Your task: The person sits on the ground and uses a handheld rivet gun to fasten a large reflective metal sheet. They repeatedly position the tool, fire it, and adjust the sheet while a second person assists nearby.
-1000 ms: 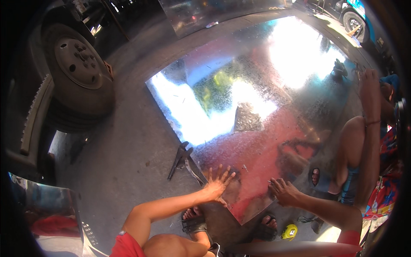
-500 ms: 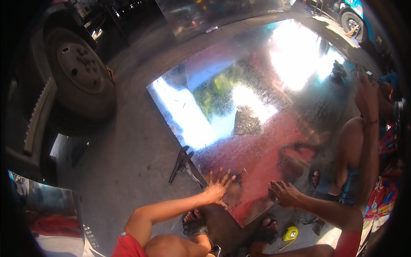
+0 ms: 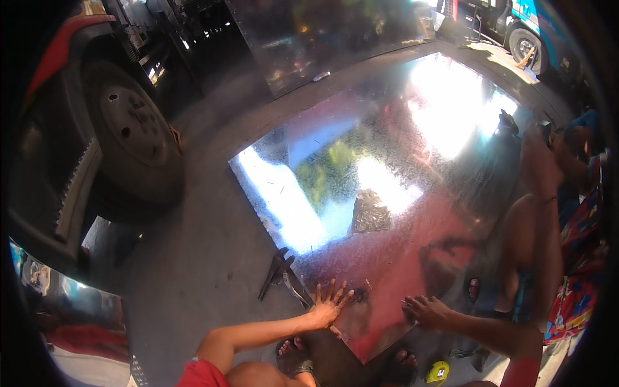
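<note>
Metal sheet (image 3: 396, 267): one, large and shiny, lying flat with its near corner pointing at the person; laid low, it seems, so that both hands can bear on it from above

Left hand (image 3: 329, 311): palm down on the sheet by its left edge, fingers released and fanned wide, grasping nothing — the spread likely steadies the sheet over a broader area

Right hand (image 3: 425, 311): at the right edge near the same corner, fingers lightly bent; a small pale piece (image 3: 404, 302) shows at the fingertips, though whether it is pinched I cannot tell

Bag (image 3: 372, 213): clear, filled with small bits, resting mid-sheet, presumably for easy reach from either side

Small pin (image 3: 367, 284): loose on the sheet, just beyond the left hand

Hand tool (image 3: 271, 278): dark, snips or pliers, beside the left edge, perhaps set there to be handy to the left hand

Tape measure (image 3: 438, 372): yellow, on the floor (image 3: 193, 258), near the right forearm — probably put off the sheet to leave the corner free

Co-worker's hand (image 3: 538, 158): at the far right side, blurred; its grip cannot be told
</note>
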